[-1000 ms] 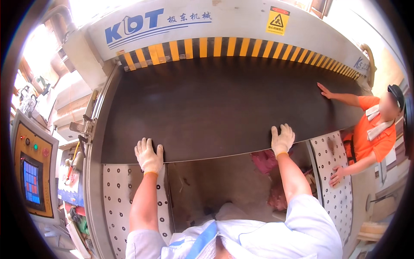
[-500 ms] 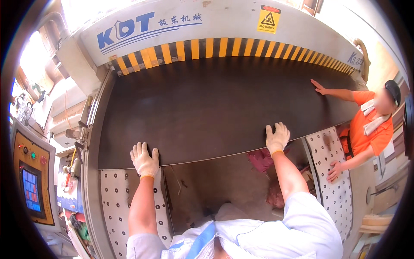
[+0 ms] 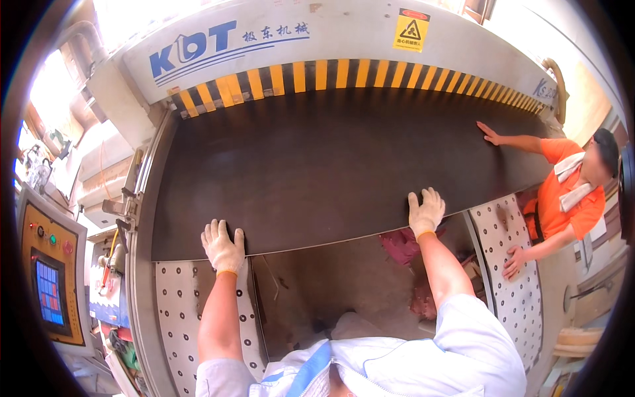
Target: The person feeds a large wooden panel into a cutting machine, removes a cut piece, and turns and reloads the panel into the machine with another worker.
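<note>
A large dark brown panel [image 3: 297, 172] lies flat beneath the striped front of a big machine. My left hand [image 3: 223, 246], in a pale work glove, rests with spread fingers on its near edge, toward the left. Farther right, my gloved right hand [image 3: 426, 212] lies on the same edge, fingers stretched out over the top. Neither hand wraps round anything. A co-worker's bare hand [image 3: 488, 133] touches the panel's right part, while that person's other hand [image 3: 512, 263] is on the right support table [image 3: 509, 298].
Black-and-yellow strips [image 3: 331, 74] hang from the machine's beam [image 3: 357, 33]. At left stand a control panel with a screen [image 3: 53, 284] and a perforated support table [image 3: 175, 324]. A co-worker in orange [image 3: 565, 198] stands at right. Maroon cloth [image 3: 400, 246] shows below the panel's edge.
The co-worker's head and upper body have shifted slightly to the right. My hands and the panel stay practically where they were.
</note>
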The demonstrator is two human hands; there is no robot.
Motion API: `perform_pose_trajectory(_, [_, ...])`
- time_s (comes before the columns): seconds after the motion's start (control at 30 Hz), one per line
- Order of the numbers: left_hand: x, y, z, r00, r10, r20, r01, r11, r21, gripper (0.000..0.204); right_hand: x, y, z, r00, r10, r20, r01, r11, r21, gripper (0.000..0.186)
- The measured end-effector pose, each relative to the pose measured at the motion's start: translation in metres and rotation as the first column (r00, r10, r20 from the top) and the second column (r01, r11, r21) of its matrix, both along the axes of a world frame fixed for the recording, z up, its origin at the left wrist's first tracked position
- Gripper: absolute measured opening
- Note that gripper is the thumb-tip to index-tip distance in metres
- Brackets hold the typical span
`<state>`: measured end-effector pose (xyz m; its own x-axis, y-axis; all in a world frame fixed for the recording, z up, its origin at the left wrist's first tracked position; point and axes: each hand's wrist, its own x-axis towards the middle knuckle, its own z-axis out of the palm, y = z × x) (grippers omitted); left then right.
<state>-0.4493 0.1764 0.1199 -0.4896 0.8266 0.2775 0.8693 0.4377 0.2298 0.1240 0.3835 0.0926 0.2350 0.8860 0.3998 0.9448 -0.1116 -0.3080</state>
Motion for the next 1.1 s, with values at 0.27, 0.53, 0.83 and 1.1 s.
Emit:
perform_pose_trajectory(0.27, [0.0,0.0,0.0,1.0,0.001,0.007,-0.001,1.0,0.018,0.069,-0.003,-0.003,0.006,1.0,0.001,-0.027,-0.001,1.0,-0.011,0.065])
perform_pose_trajectory(0.53, [-0.002,0.001,-0.004,1.0,0.019,0.0,-0.019,0.999,-0.028,0.072,-0.001,-0.001,0.0,1.0,0.013,-0.004,-0.013,1.0,0.001,0.063])
perform_pose_trajectory(0.83, [-0.003,0.0,-0.007,1.0,0.021,-0.004,-0.021,1.0,-0.001,0.07,-0.006,-0.002,0.01,1.0,0.003,-0.026,-0.004,0.999,-0.044,0.065])
perform_pose_trajectory(1.1, [0.0,0.004,-0.005,1.0,-0.002,-0.011,0.003,1.0,0.025,0.07,0.0,-0.004,0.009,1.0,0.018,0.012,-0.018,1.0,-0.019,0.064])
